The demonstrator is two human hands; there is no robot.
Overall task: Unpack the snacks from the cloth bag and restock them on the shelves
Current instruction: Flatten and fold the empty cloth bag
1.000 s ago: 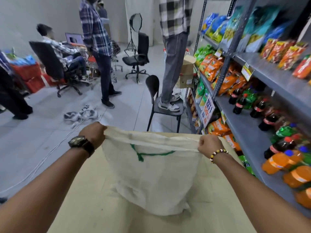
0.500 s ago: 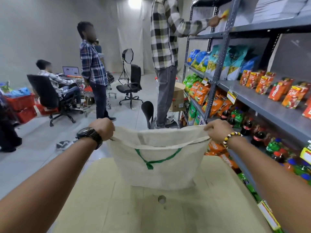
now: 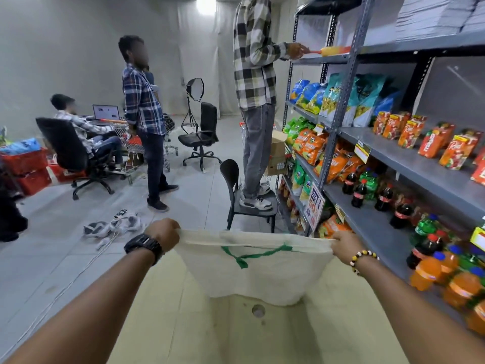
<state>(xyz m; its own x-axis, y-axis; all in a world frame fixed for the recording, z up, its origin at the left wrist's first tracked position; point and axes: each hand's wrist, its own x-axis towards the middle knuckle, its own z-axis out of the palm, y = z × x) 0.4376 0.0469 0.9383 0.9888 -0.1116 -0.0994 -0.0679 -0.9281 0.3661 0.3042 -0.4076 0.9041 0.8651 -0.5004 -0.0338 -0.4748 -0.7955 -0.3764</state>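
Here the cloth bag (image 3: pixel 258 274) hangs stretched between two fists above a pale counter (image 3: pixel 236 334). The left hand (image 3: pixel 164 231), with a dark watch (image 3: pixel 143 245) on its wrist, is clenched on the bag's upper left edge; the right hand (image 3: pixel 346 244), with a beaded bracelet (image 3: pixel 363 259) at the wrist, is clenched on the upper right edge. The top hem runs taut from one fist to the other, and a green strap (image 3: pixel 252 256) shows across the bag's near face. The bag's lower edge sags down close to the counter, just above a small round hole (image 3: pixel 258 310) in the top; whether the cloth touches the surface cannot be told. What the bag holds is hidden.

To the right stand grey metal shelves (image 3: pixel 425 166). One level carries blue and teal snack bags (image 3: pixel 341 98), with small red-and-orange pouches (image 3: pixel 430 143) further along the next board. Below are orange and green packets (image 3: pixel 311 145), then dark cola bottles (image 3: pixel 359 191) and orange soda bottles (image 3: pixel 451 279) nearest the camera.

A person in a checked shirt (image 3: pixel 256 53) stands on a black chair (image 3: pixel 250 203) beside the shelves, reaching to an upper level. Further back another person (image 3: pixel 143 106) stands by a shopping trolley (image 3: pixel 131 139), and a third sits in an office chair (image 3: pixel 67 151) before a laptop (image 3: pixel 106 112).
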